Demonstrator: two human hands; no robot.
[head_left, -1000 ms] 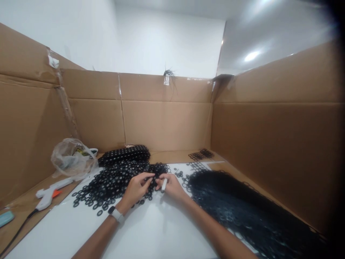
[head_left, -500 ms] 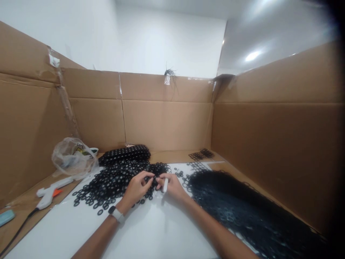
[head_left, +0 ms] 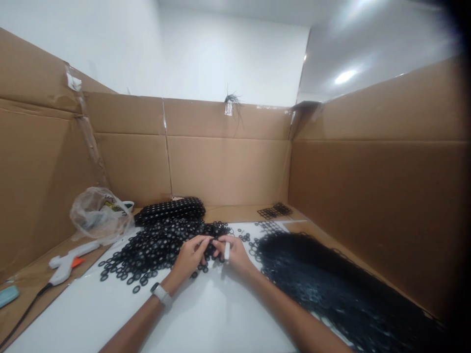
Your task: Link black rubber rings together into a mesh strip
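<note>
- Two bare hands meet near the lower centre of the frame, above a glossy white tabletop sheet (head_left: 184,321) — the left hand (head_left: 191,256) with thumb and forefinger tips drawn in close, though whether they pinch anything cannot be told.
- The right hand (head_left: 236,255) has its fingers closed around a short, slim white stick (head_left: 227,251), just below and left of the frame's lower-right quarter; what its fingertips meet is hidden.
- A fumble looks the likeliest mishap: the small, flat black rings (head_left: 150,247), heaped left of centre, seem light, and a loose pinch could lose one among its fellows.
- The pale-grey wristwatch (head_left: 161,293) sits near the heap's lower edge; a careless leftward sweep could scatter the strays.
- At lower right, the bare right forearm (head_left: 283,304) passes close to a broad, glossy black mound of mesh (head_left: 324,279) — an outward swing of the elbow could snag it.
- A slack grip could let the stick swivel or slip.
- The stick's long axis runs nearly upright in the frame, its free end pointing toward the bottom edge; any tilt toward the camera, and which end is the tip, cannot be told.
- The rings, being round, have no long axis.
</note>
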